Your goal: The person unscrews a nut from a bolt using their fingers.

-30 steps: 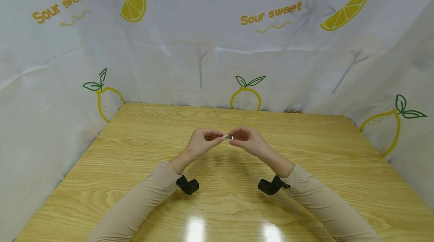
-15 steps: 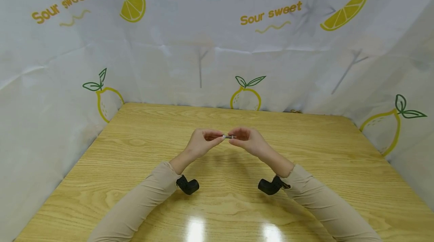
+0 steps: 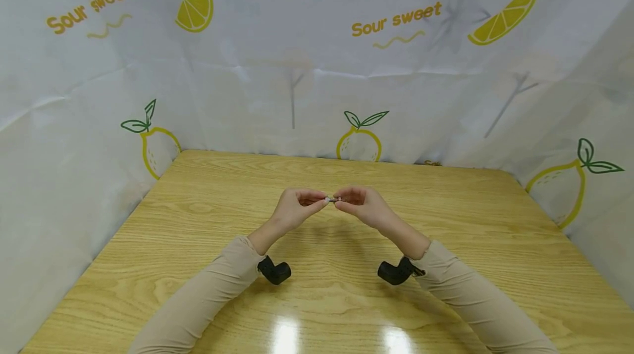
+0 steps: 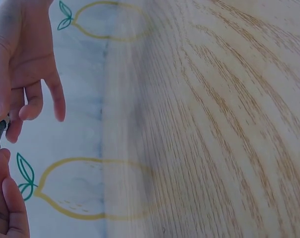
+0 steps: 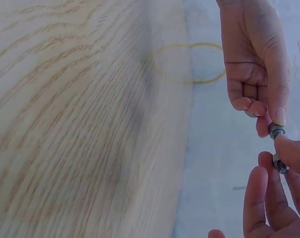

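The bench [image 3: 327,299] has a glossy, yellowish wood-grain top; two white reflections [image 3: 285,336] shine on its near part, and soft shadows [image 3: 342,239] darken its middle.

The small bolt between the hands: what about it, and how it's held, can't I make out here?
Head view: thread on the bolt, too small to make out.
Right wrist view: its middle, hidden by the thumb of the right hand.
Left wrist view: part of the left hand, cut off by the left edge.

Your sleeves [image 3: 208,288] are plain beige, your bolt [image 3: 332,200] silvery grey, your worktop [image 3: 327,299] yellow-brown wood grain, the white cloth [image 3: 247,101] lemon-printed.
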A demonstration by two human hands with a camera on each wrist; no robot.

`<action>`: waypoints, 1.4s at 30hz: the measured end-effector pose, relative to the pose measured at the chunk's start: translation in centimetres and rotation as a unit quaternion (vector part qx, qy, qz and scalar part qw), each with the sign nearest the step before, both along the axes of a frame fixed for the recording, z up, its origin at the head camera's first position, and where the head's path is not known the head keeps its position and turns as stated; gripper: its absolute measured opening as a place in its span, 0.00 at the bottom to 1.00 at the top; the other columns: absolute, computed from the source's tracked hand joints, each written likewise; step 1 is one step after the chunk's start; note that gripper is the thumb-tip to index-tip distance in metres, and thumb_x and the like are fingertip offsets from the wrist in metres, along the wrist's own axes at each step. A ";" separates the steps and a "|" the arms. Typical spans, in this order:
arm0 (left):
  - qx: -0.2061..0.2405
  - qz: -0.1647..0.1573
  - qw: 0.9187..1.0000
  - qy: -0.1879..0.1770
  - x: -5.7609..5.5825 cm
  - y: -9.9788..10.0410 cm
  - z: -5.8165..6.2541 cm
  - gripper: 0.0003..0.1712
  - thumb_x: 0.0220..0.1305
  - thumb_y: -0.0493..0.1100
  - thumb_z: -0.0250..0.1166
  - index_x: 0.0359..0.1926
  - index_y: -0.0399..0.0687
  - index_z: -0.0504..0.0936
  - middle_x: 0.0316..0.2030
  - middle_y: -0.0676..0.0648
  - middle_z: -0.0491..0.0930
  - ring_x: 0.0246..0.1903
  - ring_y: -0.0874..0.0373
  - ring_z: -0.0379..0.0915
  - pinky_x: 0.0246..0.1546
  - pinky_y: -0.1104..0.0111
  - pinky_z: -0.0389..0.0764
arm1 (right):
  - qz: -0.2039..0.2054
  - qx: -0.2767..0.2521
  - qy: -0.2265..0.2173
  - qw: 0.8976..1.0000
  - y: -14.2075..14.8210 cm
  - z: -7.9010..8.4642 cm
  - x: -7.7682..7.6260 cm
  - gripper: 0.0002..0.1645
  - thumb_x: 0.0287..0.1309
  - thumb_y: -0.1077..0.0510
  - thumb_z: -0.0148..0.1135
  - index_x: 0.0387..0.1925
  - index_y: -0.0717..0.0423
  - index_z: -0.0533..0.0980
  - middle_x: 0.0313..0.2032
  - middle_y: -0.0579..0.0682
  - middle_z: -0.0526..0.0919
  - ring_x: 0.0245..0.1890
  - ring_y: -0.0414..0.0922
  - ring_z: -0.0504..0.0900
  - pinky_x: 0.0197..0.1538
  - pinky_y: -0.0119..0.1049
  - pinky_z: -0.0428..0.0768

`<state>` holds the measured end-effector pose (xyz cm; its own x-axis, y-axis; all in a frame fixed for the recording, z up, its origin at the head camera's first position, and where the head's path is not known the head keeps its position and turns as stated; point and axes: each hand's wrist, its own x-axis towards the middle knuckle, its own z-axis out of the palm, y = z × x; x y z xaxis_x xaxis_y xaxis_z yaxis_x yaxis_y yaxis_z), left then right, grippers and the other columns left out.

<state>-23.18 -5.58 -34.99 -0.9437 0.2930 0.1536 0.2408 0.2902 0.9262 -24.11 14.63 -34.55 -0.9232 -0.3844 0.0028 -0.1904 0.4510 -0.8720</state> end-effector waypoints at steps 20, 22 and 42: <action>0.012 -0.013 1.000 0.004 -1.5 -0.2 -1.8 0.15 0.60 0.43 0.64 0.46 0.41 0.83 0.41 0.40 0.84 0.39 0.49 0.81 0.38 0.69 0.81 | -0.003 -0.010 0.001 1.000 -0.1 0.0 0.0 0.23 0.59 0.54 0.62 0.55 0.59 0.73 0.49 0.59 0.80 0.48 0.49 0.79 0.51 0.45 0.79; 0.012 -0.012 1.000 0.005 -1.5 -0.2 -1.8 0.14 0.60 0.43 0.64 0.46 0.42 0.84 0.41 0.40 0.84 0.39 0.51 0.81 0.38 0.69 0.81 | 0.005 -0.009 -0.005 1.000 0.0 0.0 -0.1 0.25 0.61 0.51 0.59 0.57 0.60 0.72 0.49 0.60 0.80 0.49 0.53 0.79 0.54 0.50 0.77; 0.007 -0.001 1.000 0.001 -1.7 0.0 -2.0 0.15 0.61 0.39 0.64 0.47 0.36 0.82 0.42 0.36 0.83 0.40 0.46 0.81 0.39 0.67 0.82 | 0.013 0.020 -0.019 1.000 0.1 0.1 -0.2 0.27 0.66 0.46 0.51 0.56 0.61 0.73 0.46 0.59 0.83 0.47 0.53 0.80 0.58 0.56 0.72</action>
